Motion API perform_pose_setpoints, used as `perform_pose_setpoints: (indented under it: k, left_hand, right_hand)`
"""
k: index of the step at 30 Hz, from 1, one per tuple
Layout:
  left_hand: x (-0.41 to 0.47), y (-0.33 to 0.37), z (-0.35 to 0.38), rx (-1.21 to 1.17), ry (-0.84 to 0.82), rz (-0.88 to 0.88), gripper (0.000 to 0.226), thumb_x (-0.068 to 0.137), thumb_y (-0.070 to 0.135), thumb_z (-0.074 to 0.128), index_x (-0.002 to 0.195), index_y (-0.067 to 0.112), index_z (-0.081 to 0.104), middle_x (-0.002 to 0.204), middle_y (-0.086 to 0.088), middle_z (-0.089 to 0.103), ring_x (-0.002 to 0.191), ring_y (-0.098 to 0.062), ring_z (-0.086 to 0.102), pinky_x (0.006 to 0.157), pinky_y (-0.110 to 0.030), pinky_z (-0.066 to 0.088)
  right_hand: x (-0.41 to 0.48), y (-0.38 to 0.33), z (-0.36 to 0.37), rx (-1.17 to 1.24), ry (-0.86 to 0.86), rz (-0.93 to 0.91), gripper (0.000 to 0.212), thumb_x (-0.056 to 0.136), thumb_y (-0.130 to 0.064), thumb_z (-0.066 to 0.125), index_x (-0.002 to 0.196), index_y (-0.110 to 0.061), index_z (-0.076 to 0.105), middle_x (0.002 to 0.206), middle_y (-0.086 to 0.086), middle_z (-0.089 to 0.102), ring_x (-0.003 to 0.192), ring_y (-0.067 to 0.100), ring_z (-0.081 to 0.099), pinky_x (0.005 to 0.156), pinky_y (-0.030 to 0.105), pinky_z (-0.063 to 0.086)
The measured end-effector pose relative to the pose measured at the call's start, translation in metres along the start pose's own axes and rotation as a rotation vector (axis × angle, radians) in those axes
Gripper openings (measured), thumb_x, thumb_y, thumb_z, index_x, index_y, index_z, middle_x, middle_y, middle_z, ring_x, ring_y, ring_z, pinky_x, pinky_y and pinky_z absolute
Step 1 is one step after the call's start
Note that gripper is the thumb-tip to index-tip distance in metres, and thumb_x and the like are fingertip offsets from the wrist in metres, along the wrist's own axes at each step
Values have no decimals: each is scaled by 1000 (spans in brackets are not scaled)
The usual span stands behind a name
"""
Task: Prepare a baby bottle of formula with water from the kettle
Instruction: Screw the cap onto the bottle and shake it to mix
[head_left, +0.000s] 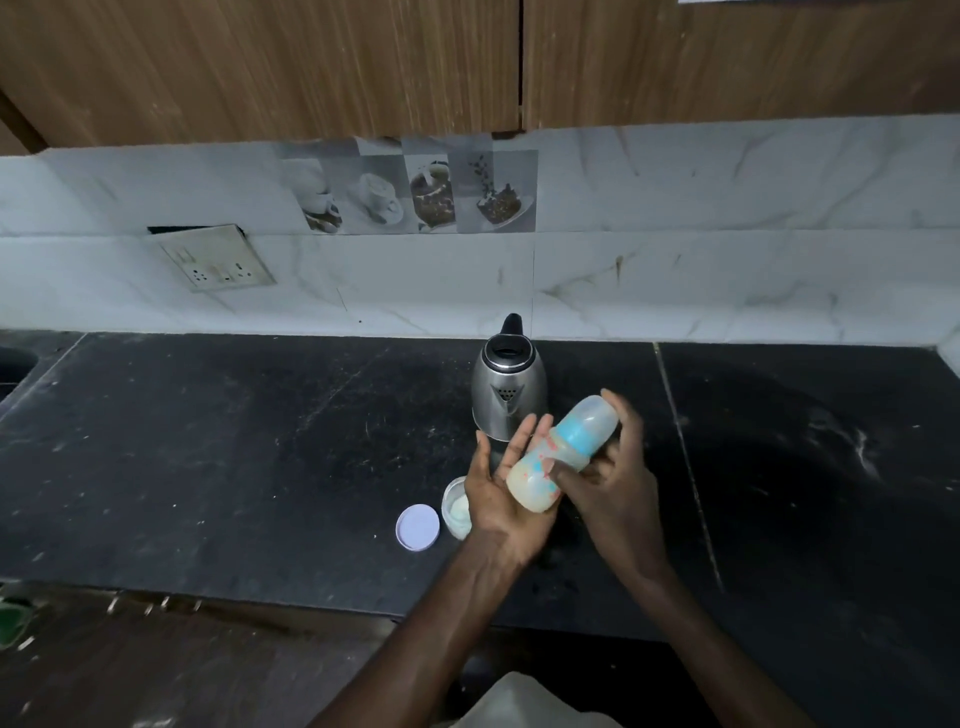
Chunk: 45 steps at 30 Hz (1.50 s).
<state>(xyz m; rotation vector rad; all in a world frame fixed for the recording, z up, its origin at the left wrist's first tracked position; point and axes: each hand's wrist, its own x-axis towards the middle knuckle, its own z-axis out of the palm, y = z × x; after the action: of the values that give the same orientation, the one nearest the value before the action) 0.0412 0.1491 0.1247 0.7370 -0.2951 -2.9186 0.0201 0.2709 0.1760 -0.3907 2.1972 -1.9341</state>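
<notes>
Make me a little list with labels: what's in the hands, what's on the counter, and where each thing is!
bottle: baby bottle, capped, tilted, milky liquid inside
right hand: grips the bottle's middle
left hand: open palm against the bottle's base
kettle: steel, lid open, behind the hands
tub: open formula tub, left of the left hand
lid: round lid lying beside the tub
counter: dark stone

Formula tub (457, 506) at frame centre half hidden behind left hand (501, 499), kettle (508, 387) base masked by fingers and bottle (558, 457), bottle motion-blurred with print unreadable, green object (11, 621) cut off at left edge, unidentifiable
</notes>
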Motion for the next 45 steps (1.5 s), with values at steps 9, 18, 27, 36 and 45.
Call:
perform_pose_setpoints:
  k: [9,18,27,36,45]
  left_hand:
    - [2,-1,-1,23,16,5,68,103,56,49,143,2,59,141,-17,66,140,-38,54,124,-56,32]
    - [6,7,0,126,61,58,69,100,60,47,143,9,62,139,-9,69,133,-27,62,117,-42,42]
    - [12,6,-2,138,60,45,69,100,61,47,144,9,62,143,-9,66,139,-29,58,125,-45,33]
    - [14,-3,-12,128,93,57,69,101,59,49,142,4,61,140,-15,67,138,-33,57,120,-48,40]
    - [11,-9,-24,37,51,-12,64,100,60,52,137,10,68,152,-19,57,140,-39,52,107,-46,54]
  right_hand:
    - [8,14,1,444,-3,335,54,89,-9,79,131,-32,53,127,10,68,107,23,76,76,36,64]
    - [36,-16,-24,292,231,-30,84,86,1,81,152,-29,38,137,0,64,118,14,71,91,33,62]
    - [30,-31,-26,133,364,-205,93,82,0,85,155,-27,34,131,-13,64,117,10,70,97,28,59]
    - [8,-6,-16,-19,153,-63,99,79,-3,88,153,-43,36,128,-18,66,104,4,75,92,37,63]
    - [-12,-48,13,27,-168,54,60,111,-15,45,165,-35,24,162,26,30,80,-9,73,76,13,57]
